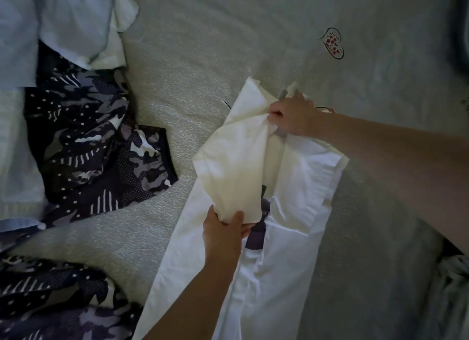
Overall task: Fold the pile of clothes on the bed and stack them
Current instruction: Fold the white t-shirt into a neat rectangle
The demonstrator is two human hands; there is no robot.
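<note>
We are reaching both bare forearms in over the bed (193,68): the left arm coming up from the lower edge, the right arm stretching in from the right side. Our left hand (223,231) is pinching the near corner of a cream garment (233,162), thumb curled over the cloth. Our right hand (291,116) is gripping the garment's far edge with curled fingers, bunching it. The cream garment is hanging between both hands above a white shirt (286,251) lying flat on the bedspread; its dark print is too hidden to read. The unfolded pile, with a camouflage-patterned garment (96,141) and pale blue clothes (63,22), is lying to the left.
</note>
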